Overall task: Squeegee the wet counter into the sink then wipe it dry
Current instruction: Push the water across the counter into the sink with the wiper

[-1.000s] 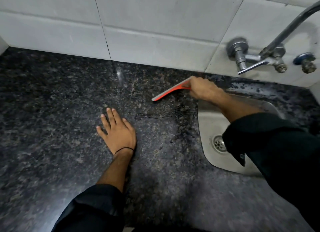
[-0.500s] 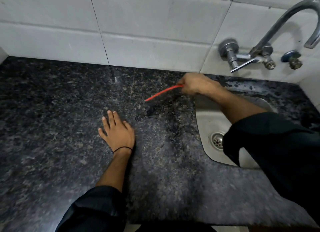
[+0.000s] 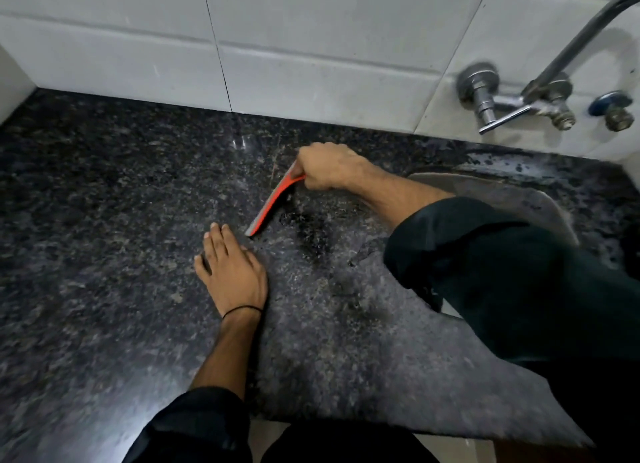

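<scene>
Squeegeeing stage. The squeegee is gripped in the closed right hand, its blade set on the wet counter; the left hand is pressed flat, empty. A stroke toward the sink is judged next.

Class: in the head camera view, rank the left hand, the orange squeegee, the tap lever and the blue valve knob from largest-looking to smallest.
1. left hand
2. orange squeegee, partly hidden in the right hand, so likely longer than it looks
3. tap lever
4. blue valve knob

The hand is nearer the camera, which may inflate it.
</scene>
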